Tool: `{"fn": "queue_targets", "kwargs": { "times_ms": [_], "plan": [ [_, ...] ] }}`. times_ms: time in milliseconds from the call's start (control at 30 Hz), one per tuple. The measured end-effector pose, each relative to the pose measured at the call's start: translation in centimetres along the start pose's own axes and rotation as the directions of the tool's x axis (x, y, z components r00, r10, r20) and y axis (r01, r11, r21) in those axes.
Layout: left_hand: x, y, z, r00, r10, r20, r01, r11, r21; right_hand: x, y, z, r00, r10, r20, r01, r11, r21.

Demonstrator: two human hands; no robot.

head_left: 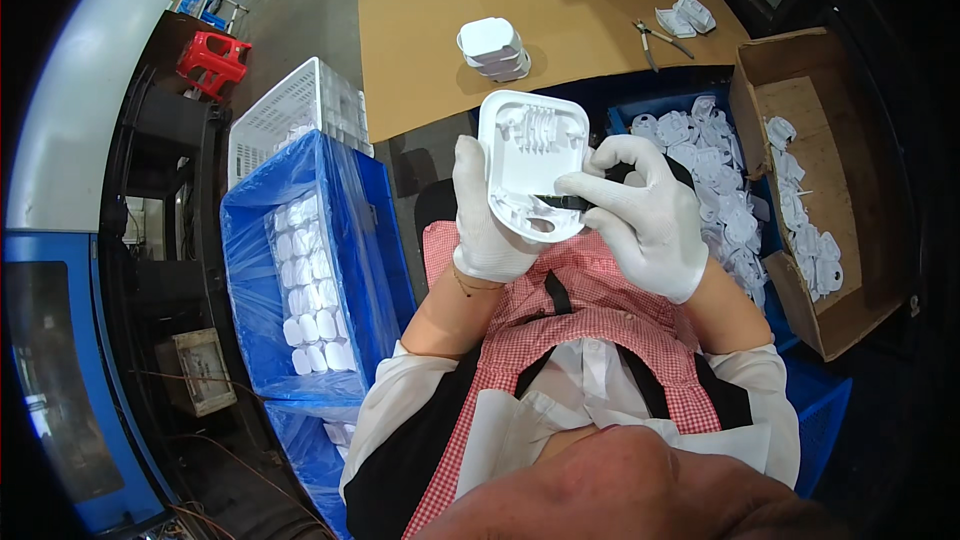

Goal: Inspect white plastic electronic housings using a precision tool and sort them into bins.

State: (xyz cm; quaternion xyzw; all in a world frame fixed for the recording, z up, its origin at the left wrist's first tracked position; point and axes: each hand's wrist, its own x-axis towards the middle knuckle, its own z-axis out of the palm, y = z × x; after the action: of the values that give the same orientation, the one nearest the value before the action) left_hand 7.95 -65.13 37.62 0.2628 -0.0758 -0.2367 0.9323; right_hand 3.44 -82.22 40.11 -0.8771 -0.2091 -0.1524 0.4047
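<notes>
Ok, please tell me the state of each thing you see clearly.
Left hand: gloved, holding cover
Cover: hollow side showing
Right hand: gloved, pinching dark tool
Dark tool: partly hidden
Pliers: handles spread
Stack: standing, several pieces
Cardboard box: open, partly filled
Lined crate: open, partly filled
White crate: open

No words, labels, brand marks, numbers or signs can be read anywhere in this wide, downward-looking head view.
</notes>
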Motion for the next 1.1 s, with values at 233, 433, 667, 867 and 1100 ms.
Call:
{"fn": "queue_targets", "kwargs": {
  "times_ms": [233,433,667,867,1100],
  "plan": [
    [-0.2,-0.3,0.1,1.000,0.017,-0.003,-0.017,1.000,-0.008,0.3,0.2,0.3,0.997,0.062,-0.048,-0.061,0.998,0.015],
    [-0.1,0.1,0.7,1.000,0.015,0.018,-0.016,0.998,0.069,-0.1,0.6,0.2,0.992,0.116,-0.048,-0.103,0.972,0.213],
    [0.6,-0.5,0.5,0.999,0.038,0.007,-0.039,0.967,0.252,-0.4,1.0,0.7,0.983,0.070,-0.171,-0.042,0.986,0.163],
    [1.0,-0.7,-0.2,0.995,0.034,0.095,-0.062,0.946,0.318,-0.2,0.6,0.8,0.853,0.522,-0.019,-0.384,0.652,0.654],
    [1.2,-0.8,-0.7,0.986,0.063,0.153,-0.072,0.996,0.051,-0.6,0.7,1.2,0.870,0.491,-0.047,-0.375,0.720,0.584]
  ]
}}
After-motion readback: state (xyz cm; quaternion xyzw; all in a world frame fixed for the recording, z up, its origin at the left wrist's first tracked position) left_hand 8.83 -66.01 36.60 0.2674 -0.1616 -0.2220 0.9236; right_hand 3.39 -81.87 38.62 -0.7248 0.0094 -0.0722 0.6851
